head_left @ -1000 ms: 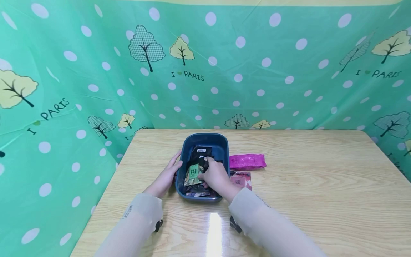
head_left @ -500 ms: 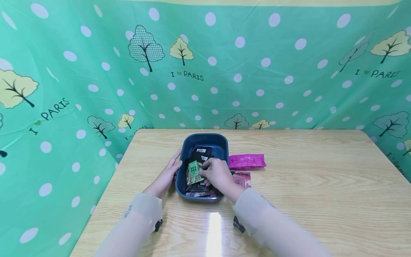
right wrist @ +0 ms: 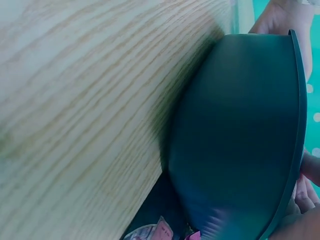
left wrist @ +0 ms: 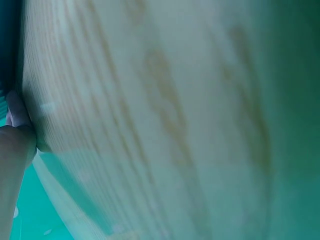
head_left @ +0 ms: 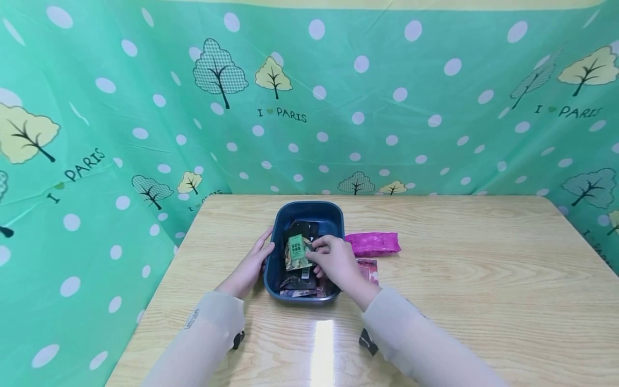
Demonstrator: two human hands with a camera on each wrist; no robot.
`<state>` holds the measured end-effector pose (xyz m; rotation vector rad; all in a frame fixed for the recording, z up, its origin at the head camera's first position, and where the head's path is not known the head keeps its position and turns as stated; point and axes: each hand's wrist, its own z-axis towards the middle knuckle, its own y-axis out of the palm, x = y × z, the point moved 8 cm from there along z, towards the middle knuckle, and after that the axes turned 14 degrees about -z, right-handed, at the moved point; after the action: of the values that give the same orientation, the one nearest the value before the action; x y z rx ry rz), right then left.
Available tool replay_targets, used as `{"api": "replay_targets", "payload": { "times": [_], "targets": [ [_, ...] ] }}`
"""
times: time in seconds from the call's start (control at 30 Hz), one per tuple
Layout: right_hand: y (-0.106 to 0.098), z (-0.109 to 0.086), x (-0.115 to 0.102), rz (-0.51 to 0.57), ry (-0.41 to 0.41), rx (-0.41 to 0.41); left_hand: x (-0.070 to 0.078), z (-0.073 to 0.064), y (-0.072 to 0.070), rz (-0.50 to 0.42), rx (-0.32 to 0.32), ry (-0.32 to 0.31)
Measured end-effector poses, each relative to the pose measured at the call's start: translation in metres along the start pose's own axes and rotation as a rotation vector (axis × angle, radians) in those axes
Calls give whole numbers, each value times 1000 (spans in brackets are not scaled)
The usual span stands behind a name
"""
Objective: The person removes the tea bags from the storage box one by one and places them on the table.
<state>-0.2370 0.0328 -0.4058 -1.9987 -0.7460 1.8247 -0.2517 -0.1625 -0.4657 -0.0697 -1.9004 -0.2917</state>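
**Right hand pinches green packet over blue tub**

Right hand pinches a green packet between thumb and fingertips, held just above the pile of dark packets inside the blue tub. Left hand rests flat against the tub's left outer wall, fingers straight and together, thumb near the rim. Tub sits mid-table on the wooden table. Pink bag lies just right of the tub; a reddish packet beside it, partly hidden by the right hand. Left wrist view is blurred, probably just tabletop. Green dotted curtain behind.
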Motion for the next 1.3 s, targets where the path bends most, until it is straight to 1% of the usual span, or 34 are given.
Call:
{"api": "replay_targets", "payload": {
  "times": [0.2,0.33,0.47,0.73,0.9,1.07,1.3],
  "targets": [
    [-8,-3,7,116,19,33,0,0,1,12,-4,7],
    [-11,-4,14,208,48,46,0,0,0,17,-9,13],
    [-16,-5,21,278,76,59,0,0,0,10,-14,16],
    [-24,-9,29,333,111,67,-1,1,-1,1,-2,4],
    [-31,-12,33,360,127,70,-1,2,-1,-1,-10,4],
    [-37,-14,38,368,156,64,-1,2,-1,8,-10,2],
    [-49,-19,48,363,164,50,0,2,0,14,-13,5]
  ]
}}
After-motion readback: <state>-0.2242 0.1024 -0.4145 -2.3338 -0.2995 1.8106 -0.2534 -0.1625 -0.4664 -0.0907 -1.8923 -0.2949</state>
